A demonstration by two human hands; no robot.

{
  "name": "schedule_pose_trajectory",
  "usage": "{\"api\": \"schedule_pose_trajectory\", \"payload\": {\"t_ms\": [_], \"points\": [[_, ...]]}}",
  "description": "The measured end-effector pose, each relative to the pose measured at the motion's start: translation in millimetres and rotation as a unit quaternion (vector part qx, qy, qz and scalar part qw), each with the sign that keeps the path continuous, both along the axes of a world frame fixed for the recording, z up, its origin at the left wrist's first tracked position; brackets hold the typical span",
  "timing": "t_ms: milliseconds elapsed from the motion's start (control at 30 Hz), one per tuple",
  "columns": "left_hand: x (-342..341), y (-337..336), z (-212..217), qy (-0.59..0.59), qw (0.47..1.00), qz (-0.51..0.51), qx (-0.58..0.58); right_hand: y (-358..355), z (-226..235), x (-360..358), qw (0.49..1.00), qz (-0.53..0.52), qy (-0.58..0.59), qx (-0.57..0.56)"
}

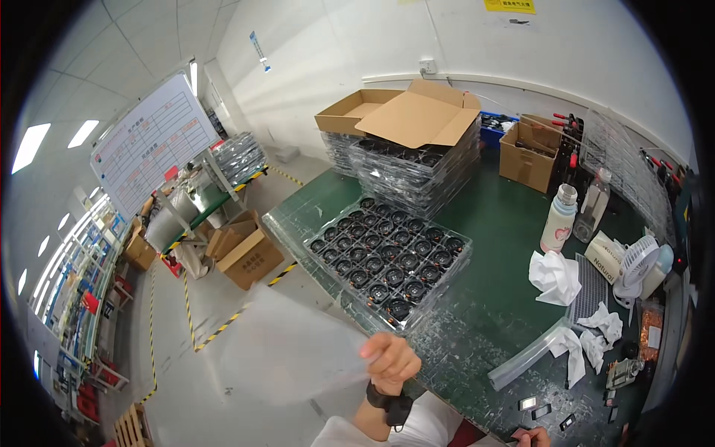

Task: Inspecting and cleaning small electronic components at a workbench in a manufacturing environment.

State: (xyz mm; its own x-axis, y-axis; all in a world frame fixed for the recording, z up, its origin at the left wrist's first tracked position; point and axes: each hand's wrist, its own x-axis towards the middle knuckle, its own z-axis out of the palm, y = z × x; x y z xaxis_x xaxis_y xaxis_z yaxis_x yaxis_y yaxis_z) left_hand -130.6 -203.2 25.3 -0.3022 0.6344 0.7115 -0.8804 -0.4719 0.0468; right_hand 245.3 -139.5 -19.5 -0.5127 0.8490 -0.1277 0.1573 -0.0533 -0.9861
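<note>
My left hand (390, 360), with a black band on its wrist, is closed on the edge of a translucent plastic sheet (290, 350). The sheet hangs out to the left past the table edge, blurred over the floor. At the bottom edge, my right hand (535, 438) is partly cut off, its fingers curled by a small flat piece that I cannot make out. Small dark rectangular parts (541, 411) lie just beyond it. Ahead of my left hand, a clear plastic tray (465, 262) holds rows of round black parts (389, 252).
Stacked trays (417, 175) stand at the back under an opened cardboard box (413, 115). On the right of the green table (477, 305) are a white bottle (558, 220), crumpled tissues (555, 277), a small fan (637, 261) and a clear plastic strip (525, 357). Another carton (253, 257) sits on the floor.
</note>
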Motion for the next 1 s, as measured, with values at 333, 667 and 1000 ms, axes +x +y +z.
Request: {"api": "schedule_pose_trajectory", "payload": {"t_ms": [333, 667, 1000], "points": [[-21.5, -14.4, 12.2, 0.573, 0.747, 0.178, -0.287, -2.7, -1.7, 3.2, 1.0, -0.018, 0.004, -0.021], [6.3, -0.5, 10.4, 0.66, 0.592, 0.157, -0.435, -2.1, 9.0, -2.5, 0.999, -0.026, -0.025, -0.026], [-5.3, 0.1, 27.5, 0.192, 0.979, 0.05, -0.056, -0.9, 15.7, -3.5, 0.999, -0.017, -0.026, 0.035]]}}
